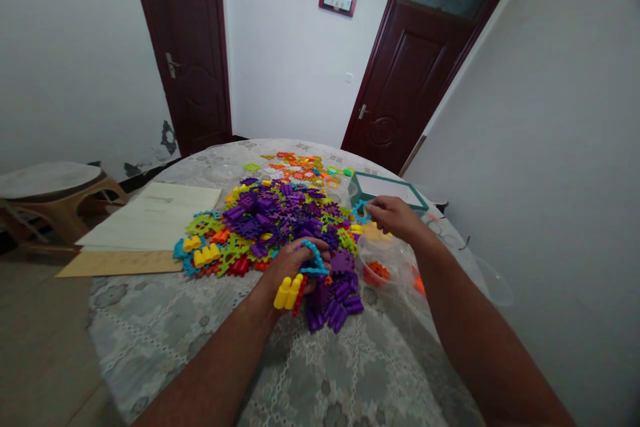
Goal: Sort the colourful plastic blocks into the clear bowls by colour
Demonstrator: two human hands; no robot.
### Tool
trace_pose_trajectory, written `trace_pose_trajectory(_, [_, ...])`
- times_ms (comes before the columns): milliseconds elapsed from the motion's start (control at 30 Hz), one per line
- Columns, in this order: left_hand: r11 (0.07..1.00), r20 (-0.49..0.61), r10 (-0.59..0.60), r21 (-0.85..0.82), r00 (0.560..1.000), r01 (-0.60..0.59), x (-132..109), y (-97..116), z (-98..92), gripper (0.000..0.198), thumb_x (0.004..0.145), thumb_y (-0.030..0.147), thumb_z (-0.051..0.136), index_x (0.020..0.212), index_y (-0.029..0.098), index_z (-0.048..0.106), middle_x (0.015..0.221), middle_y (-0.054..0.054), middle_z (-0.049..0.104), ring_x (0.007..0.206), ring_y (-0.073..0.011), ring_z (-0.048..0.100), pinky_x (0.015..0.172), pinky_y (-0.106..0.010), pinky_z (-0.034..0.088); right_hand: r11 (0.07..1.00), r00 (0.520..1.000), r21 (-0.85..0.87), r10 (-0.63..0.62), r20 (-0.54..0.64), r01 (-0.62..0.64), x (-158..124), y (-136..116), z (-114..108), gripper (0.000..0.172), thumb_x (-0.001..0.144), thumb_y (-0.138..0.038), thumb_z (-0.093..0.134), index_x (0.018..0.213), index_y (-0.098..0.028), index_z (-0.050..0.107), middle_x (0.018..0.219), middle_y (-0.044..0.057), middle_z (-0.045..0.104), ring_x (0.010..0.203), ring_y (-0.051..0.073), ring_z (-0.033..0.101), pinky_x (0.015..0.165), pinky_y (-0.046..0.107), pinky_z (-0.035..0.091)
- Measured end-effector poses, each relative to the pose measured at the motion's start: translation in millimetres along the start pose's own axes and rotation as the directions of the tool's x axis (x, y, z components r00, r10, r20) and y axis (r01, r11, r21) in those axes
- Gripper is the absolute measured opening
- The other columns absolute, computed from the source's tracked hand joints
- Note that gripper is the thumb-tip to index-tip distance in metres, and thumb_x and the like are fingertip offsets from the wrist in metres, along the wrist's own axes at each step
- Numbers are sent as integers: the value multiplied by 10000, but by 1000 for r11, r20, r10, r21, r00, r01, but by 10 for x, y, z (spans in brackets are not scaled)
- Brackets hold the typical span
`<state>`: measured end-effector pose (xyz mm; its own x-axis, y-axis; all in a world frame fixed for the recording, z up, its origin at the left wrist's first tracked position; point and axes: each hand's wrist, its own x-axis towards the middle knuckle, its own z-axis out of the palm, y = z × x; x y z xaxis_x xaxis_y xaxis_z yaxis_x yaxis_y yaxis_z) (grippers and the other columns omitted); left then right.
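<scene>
My left hand (287, 265) is closed around a small assembly of plastic building pieces, with a blue toothed part (314, 255), yellow pegs (289, 292) and a red strip (299, 295). To the right and farther off, my right hand (393, 215) pinches a blue gear piece (360, 211) above the table. A large heap of purple gear pieces (280, 207) lies just beyond my left hand. Loose purple pegs (335, 303) lie to the right of that hand. Green gear pieces (233, 250) and yellow pegs (207, 255) spread along the heap's left side.
A round table (210, 353) has a patterned cloth. Papers (150, 213) lie at left. Clear tubs, one with orange pieces (377, 271), stand at right, near a green-rimmed box (390, 188). More orange pieces (300, 167) lie at the back. A stool (55, 180) stands left.
</scene>
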<state>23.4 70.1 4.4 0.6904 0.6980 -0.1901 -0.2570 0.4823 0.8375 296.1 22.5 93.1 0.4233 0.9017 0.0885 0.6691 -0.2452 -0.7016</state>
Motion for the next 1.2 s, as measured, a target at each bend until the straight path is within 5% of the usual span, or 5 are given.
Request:
trace_pose_trajectory(267, [1000,-33,-6,-26,999,5,-19,30,6,294,763,285,718,1024,151,703,898,-106,756,670,-217,740,336,-205,405,994,947,93,82,-312,-55,351,208,-101,491,941,-220,564,1418,-110,601,1164,149,759,647,136,671,529,232,525])
trace_pose_trajectory(433, [1000,-58,-3,-18,998,2,-42,32,35,309,751,286,714,1028,151,714,864,-90,740,615,-197,702,350,-215,399,986,983,53,-150,-101,156,-326,-85,289,285,979,-336,598,1164,-196,763,919,54,778,684,162,687,627,270,530])
trace_pose_trajectory(700, [991,-44,62,122,997,-56,-94,89,77,215,713,273,709,897,161,715,667,7,620,484,-118,540,374,-202,358,878,876,-7,-477,75,479,-1096,-587,840,185,990,-302,634,1089,-208,760,946,44,751,846,185,668,760,302,466])
trace_pose_trajectory(900, [997,11,-14,74,1000,14,-71,66,85,257,751,287,724,974,164,696,693,-16,670,511,-139,609,382,-192,376,942,942,14,-337,13,336,-913,-453,852,237,1003,-306,561,839,-199,695,785,7,689,742,163,614,681,280,412])
trace_pose_trajectory(1200, [999,-14,-31,-30,999,30,4,60,12,263,837,337,723,1012,140,733,921,-119,755,645,-188,731,352,-181,417,975,977,115,-199,69,191,-799,-226,565,261,1055,-416,460,897,-244,577,700,-21,648,608,154,602,564,251,443])
